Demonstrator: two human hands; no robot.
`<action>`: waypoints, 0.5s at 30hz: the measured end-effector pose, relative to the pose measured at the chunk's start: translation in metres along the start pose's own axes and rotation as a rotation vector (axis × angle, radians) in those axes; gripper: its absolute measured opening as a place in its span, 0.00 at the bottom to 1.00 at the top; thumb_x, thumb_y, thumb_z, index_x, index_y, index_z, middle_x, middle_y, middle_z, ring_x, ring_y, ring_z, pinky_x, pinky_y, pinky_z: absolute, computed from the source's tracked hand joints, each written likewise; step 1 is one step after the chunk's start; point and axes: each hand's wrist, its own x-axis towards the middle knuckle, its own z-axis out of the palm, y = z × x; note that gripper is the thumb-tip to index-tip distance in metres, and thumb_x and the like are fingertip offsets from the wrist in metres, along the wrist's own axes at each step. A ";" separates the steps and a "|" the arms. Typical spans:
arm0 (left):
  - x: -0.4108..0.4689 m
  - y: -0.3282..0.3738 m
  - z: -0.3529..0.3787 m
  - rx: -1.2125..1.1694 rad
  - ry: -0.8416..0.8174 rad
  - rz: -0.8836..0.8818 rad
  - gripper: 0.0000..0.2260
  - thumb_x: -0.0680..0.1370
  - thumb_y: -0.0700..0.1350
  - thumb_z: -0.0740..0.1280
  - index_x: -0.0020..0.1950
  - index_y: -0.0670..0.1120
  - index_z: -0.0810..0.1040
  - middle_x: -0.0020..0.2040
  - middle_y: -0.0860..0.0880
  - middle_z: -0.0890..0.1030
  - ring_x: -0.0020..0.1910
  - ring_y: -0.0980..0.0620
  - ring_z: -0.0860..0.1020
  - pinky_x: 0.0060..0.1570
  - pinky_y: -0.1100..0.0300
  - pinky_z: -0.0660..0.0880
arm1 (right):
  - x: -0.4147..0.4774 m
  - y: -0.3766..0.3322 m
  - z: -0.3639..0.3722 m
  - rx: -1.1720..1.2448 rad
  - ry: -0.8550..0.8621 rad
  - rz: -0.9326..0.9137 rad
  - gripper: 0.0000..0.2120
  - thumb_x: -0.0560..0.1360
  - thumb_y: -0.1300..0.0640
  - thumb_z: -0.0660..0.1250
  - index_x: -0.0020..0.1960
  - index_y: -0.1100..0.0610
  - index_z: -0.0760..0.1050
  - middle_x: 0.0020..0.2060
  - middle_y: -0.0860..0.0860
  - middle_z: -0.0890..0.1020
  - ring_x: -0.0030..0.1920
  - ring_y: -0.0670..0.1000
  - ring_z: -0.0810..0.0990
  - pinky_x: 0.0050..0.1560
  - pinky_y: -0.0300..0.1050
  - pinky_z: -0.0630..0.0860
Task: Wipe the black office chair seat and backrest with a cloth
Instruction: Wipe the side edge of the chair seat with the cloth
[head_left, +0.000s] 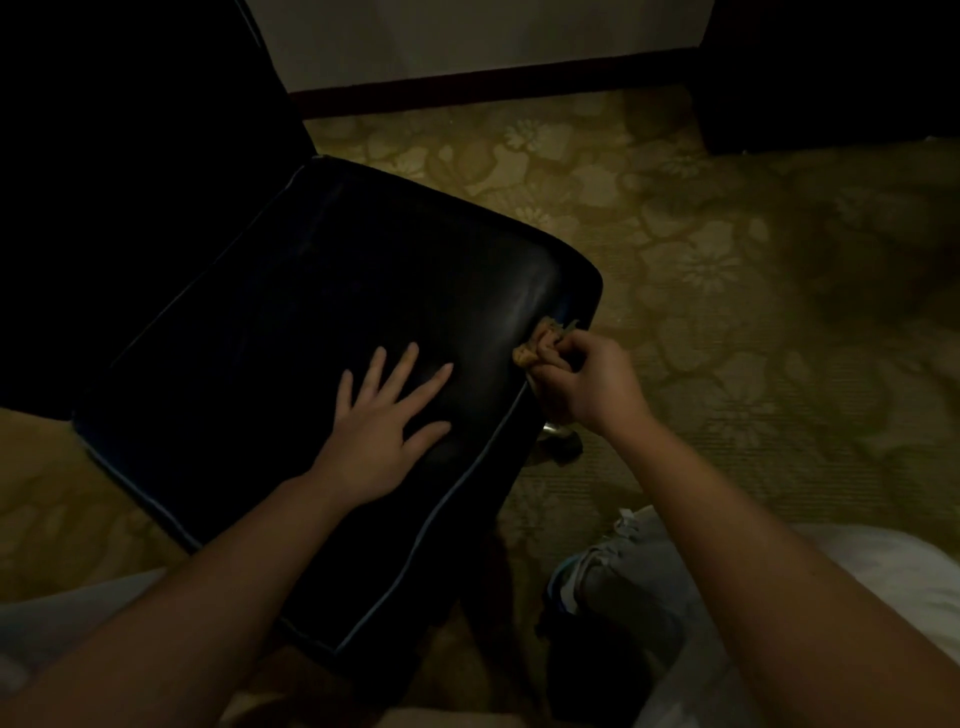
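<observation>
backrest (135, 197): dark, upright, 10 o'clock.
seat (291, 291): black, centre.
left hand (382, 421): flat, fingers spread, pressing on seat, holding nothing.
cloth (537, 351): bunched at seat's 3 o'clock edge.
right hand (592, 384): curled round cloth.
step: probably wiping seat edge.
next: sweep toward 9 o'clock, backrest after.

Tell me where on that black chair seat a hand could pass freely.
The black leather seat is bare from the flat left hand back to the dark backrest, and to that hand's left. It is crowded at the right edge, where the right hand grips the crumpled tan cloth.
</observation>
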 end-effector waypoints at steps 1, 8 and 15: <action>-0.001 0.000 0.001 0.012 0.014 0.002 0.28 0.74 0.72 0.41 0.74 0.72 0.42 0.78 0.59 0.36 0.78 0.50 0.34 0.74 0.43 0.34 | -0.001 0.001 0.000 -0.002 -0.023 0.005 0.08 0.72 0.56 0.75 0.44 0.55 0.76 0.40 0.49 0.80 0.44 0.49 0.79 0.46 0.45 0.75; -0.005 0.003 0.012 0.136 0.159 0.019 0.24 0.81 0.64 0.42 0.78 0.67 0.44 0.81 0.53 0.46 0.80 0.43 0.45 0.76 0.39 0.44 | -0.002 -0.001 0.002 -0.043 0.021 -0.015 0.08 0.72 0.54 0.74 0.49 0.54 0.79 0.44 0.49 0.82 0.46 0.49 0.80 0.49 0.48 0.78; 0.003 0.008 0.017 0.129 0.197 -0.011 0.24 0.82 0.63 0.44 0.79 0.65 0.49 0.81 0.51 0.50 0.80 0.43 0.47 0.76 0.37 0.45 | 0.014 -0.005 -0.001 -0.013 0.172 0.010 0.10 0.74 0.56 0.73 0.53 0.57 0.80 0.42 0.46 0.78 0.44 0.46 0.78 0.43 0.38 0.70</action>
